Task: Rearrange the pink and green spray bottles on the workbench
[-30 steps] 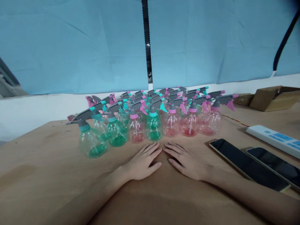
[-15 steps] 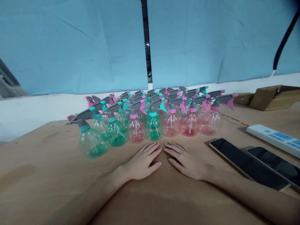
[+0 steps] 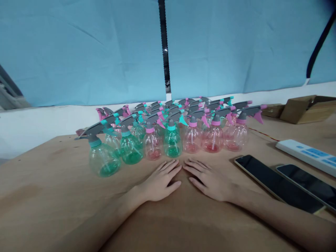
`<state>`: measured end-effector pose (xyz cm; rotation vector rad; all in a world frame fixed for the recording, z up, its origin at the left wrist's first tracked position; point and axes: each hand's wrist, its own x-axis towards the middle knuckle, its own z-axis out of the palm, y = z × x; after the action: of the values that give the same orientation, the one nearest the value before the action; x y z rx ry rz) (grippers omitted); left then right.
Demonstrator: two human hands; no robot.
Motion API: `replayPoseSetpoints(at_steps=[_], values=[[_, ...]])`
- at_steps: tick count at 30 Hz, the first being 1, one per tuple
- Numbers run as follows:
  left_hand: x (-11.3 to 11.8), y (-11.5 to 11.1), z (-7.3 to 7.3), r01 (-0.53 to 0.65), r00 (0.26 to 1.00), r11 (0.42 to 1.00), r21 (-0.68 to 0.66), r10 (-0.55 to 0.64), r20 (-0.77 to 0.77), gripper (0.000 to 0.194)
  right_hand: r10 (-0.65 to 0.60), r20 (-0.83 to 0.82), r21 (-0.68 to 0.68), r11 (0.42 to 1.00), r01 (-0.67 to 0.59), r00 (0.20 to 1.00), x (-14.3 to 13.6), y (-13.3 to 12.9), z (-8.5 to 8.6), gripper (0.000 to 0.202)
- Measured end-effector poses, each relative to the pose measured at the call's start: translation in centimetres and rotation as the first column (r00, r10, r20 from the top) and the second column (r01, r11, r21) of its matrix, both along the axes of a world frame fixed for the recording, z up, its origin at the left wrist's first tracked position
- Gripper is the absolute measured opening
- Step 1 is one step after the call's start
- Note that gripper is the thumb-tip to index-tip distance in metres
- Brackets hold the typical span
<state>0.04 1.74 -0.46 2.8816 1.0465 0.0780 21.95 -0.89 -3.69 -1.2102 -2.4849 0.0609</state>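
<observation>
My left hand [image 3: 163, 181] lies palm down on the wooden table [image 3: 52, 196], fingers stretched out and holding nothing. Opposite it, my right hand [image 3: 207, 180] rests flat in the same way, with a small gap between the two sets of fingertips. Just beyond them stand several rows of clear spray bottles with grey trigger heads. A green spray bottle [image 3: 173, 142] is nearest my left fingertips, and a pink spray bottle [image 3: 192, 140] is nearest my right. Another green spray bottle [image 3: 104, 159] stands at the front left. Bottles in the back rows are partly hidden.
Two dark phones, one long [image 3: 273, 180] and one beside it [image 3: 311, 183], lie right of my right forearm. Behind them is a white power strip [image 3: 309, 155]. An open cardboard box [image 3: 301, 110] sits at the back right, before a blue curtain [image 3: 105, 52].
</observation>
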Motion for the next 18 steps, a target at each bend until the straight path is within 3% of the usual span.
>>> replayPoseSetpoints(at_steps=[4,8,11,14,18], values=[[0.0,0.0,0.0,0.016,0.999,0.999,0.031,-0.017,0.052,0.052,-0.007,-0.019,0.0,1.0,0.007,1.0,0.0,0.0,0.0,0.044],[0.1,-0.2,-0.2,0.063,0.985,0.992,0.112,-0.08,0.154,0.033,0.006,-0.02,0.002,1.0,-0.005,1.0,0.0,0.0,0.1,0.042],[0.3,-0.7,0.5,0.105,0.963,0.978,0.18,-0.146,0.229,0.027,0.013,-0.05,0.002,1.0,-0.013,0.999,0.0,-0.1,0.2,0.038],[0.8,-0.8,3.7,0.031,0.923,0.978,0.205,-0.107,0.37,0.026,0.031,-0.108,-0.008,0.999,-0.032,0.994,-0.2,-0.3,0.3,0.033],[1.5,1.9,11.0,-0.205,0.845,0.954,0.217,0.061,0.531,0.028,0.046,-0.166,-0.006,0.999,-0.048,0.985,-0.4,-0.5,0.5,0.028]])
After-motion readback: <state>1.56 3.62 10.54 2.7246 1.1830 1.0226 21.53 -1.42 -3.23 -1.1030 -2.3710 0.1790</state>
